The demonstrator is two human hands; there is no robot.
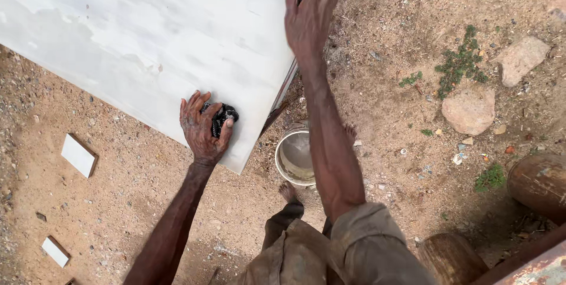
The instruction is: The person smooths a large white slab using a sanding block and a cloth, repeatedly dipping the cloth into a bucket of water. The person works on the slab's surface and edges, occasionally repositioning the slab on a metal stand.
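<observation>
A large white slab [135, 31] with a smooth, wet-looking face fills the upper left. My left hand [203, 128] presses a dark crumpled pad [223, 117] against the slab near its lower right corner. My right hand [309, 13] reaches up with fingers spread and rests on the slab's right edge, holding nothing. A round metal bowl [295, 156] with murky water sits on the ground just below the slab's corner, partly hidden behind my right forearm.
Sandy ground with pebbles lies all around. Two small white tile pieces [78, 154] [55, 251] lie at the left. Stones [470, 111] [520, 58] and small weeds are at the right. Rusty round objects [539, 182] stand at the lower right. My bare foot [288, 192] is beside the bowl.
</observation>
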